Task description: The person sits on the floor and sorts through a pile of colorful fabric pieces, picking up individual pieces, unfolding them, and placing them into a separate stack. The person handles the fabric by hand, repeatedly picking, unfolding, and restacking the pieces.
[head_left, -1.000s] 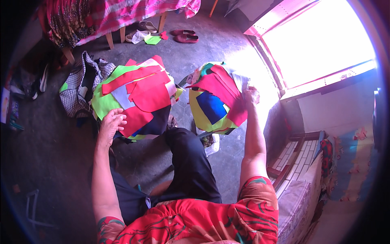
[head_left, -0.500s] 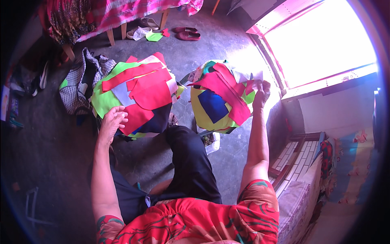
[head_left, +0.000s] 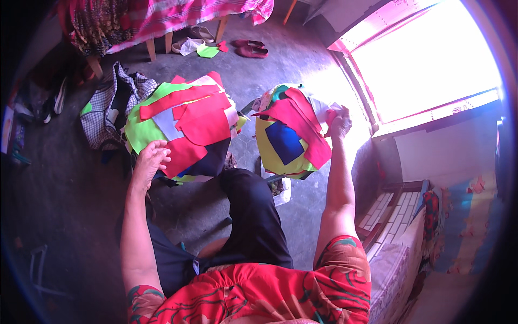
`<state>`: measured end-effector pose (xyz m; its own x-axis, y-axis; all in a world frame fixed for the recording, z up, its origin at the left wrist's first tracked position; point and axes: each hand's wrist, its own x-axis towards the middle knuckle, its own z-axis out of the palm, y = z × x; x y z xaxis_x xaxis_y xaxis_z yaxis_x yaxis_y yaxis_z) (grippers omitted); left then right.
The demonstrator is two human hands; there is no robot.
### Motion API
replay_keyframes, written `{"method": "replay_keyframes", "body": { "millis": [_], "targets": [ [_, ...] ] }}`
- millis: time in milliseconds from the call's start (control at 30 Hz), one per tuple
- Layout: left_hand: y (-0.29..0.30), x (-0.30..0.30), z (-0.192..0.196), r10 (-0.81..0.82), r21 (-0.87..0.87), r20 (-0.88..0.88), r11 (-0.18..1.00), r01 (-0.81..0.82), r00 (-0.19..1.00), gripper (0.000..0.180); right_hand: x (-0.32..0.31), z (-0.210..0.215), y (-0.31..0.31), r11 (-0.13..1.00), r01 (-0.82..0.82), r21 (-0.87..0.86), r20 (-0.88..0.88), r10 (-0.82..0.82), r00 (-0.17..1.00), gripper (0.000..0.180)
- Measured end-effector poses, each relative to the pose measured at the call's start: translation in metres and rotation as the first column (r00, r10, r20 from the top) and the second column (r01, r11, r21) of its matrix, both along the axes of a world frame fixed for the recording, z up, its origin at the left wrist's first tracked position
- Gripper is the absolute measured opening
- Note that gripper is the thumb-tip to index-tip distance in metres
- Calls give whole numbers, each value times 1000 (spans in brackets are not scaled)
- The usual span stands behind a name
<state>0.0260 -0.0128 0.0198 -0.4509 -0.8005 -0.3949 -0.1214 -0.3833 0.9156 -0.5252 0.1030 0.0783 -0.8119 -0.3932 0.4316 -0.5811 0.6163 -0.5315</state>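
Observation:
I sit on the floor with two heaps of cut cloth pieces in front of me. My left hand (head_left: 150, 162) rests, fingers apart, on the near edge of the left heap (head_left: 183, 124) of red, lime green and grey pieces. My right hand (head_left: 339, 123) is raised at the far right side of the right heap (head_left: 288, 135), its fingers pinched on a red cloth piece (head_left: 295, 125) that lies across yellow and blue pieces.
A checked cloth bag (head_left: 108, 108) lies left of the left heap. A bed with a pink plaid cover (head_left: 183, 19) stands at the back, shoes (head_left: 249, 48) beside it. A bright doorway (head_left: 426, 59) is on the right, a brick step (head_left: 386, 208) below it.
My right hand has moved up and to the right along the right heap, drawing the red piece with it. My left hand has stayed on the left heap.

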Motion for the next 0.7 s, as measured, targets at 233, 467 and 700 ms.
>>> {"method": "replay_keyframes", "body": {
  "millis": [233,467,700],
  "targets": [
    [1,-2,3,0,-11,35,1000,0,999,34,43,-21,-19,867,-87,491,-46,126,991,64],
    [0,-4,-3,-25,-21,34,999,26,999,33,13,-30,-13,854,-105,510,-162,215,963,44],
    [1,0,-1,8,-36,24,999,-7,1000,33,8,-30,14,831,-157,-533,364,394,844,22]
  ]
}}
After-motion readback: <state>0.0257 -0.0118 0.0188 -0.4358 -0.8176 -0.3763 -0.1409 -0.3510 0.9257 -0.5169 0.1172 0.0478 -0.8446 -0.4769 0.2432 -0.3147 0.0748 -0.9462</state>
